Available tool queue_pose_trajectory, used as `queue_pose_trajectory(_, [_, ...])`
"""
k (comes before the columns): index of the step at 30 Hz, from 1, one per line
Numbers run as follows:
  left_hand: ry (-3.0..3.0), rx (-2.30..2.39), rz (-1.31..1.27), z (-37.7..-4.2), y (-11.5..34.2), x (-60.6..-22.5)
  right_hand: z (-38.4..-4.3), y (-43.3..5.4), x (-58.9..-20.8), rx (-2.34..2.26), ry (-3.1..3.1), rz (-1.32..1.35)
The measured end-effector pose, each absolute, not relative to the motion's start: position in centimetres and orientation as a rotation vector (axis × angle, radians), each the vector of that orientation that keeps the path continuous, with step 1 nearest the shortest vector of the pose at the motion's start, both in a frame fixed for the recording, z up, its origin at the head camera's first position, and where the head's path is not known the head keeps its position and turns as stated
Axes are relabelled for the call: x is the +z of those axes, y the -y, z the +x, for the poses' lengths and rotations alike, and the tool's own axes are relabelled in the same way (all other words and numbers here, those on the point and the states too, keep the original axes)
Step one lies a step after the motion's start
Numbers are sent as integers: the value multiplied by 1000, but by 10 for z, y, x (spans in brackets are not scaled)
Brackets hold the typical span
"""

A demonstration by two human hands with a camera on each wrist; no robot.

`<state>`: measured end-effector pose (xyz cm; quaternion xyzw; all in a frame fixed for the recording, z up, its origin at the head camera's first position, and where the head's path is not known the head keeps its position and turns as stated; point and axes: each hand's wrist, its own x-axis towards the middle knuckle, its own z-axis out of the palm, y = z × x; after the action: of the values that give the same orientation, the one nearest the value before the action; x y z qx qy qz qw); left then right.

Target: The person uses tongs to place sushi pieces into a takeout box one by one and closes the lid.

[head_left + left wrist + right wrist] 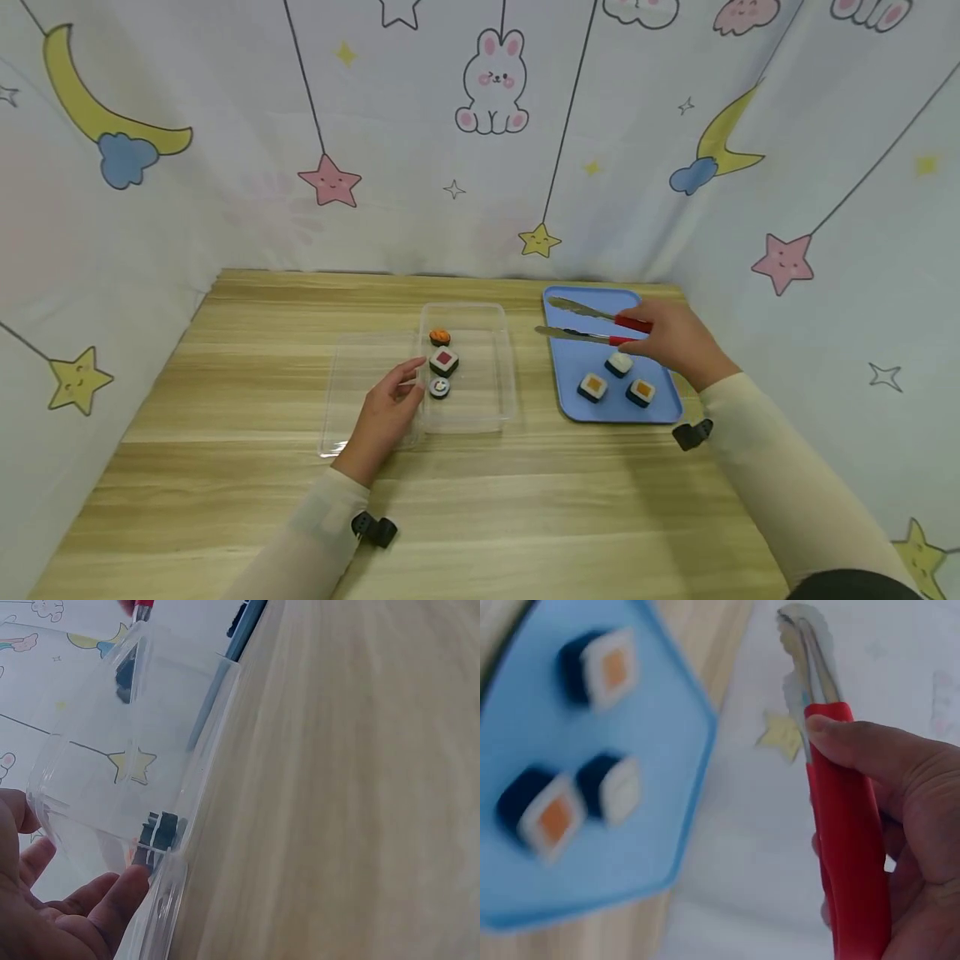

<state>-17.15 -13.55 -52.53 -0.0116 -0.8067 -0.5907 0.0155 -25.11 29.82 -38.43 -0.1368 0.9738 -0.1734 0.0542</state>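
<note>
My right hand holds a pair of metal tongs by the red handles. Their two arms are spread apart with nothing between the tips, over the back of a blue tray. On the tray sit two toy sushi pieces with orange centres and one plain white piece. My left hand touches the left edge of a clear plastic box with loosely bent fingers. Along that edge inside the box stand an orange-topped piece, a red-centred square one and a small round roll.
The box's clear lid lies folded out flat to the left, partly under my left hand. A wooden table carries everything. Behind it hangs a white printed curtain, close to the far ends of box and tray.
</note>
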Motion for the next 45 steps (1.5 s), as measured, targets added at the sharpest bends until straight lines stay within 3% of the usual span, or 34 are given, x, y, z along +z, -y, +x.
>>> queue_pose_trajectory(8, [2500, -1857, -40, -171, 135, -524, -224, -378, -411, -466, -2946, -130])
queue_pose_trajectory(14, [2503, -1862, -35, -171, 135, -525, -208, -402, -426, -479, -2927, -79])
queue_pose_trajectory(35, [2491, -1884, -18, -171, 134, -525, -208, -396, -423, -514, -2970, -114])
queue_pose_trajectory(45, [2489, -1884, -19, -171, 134, -524, -228, -360, -397, -571, -3008, -228])
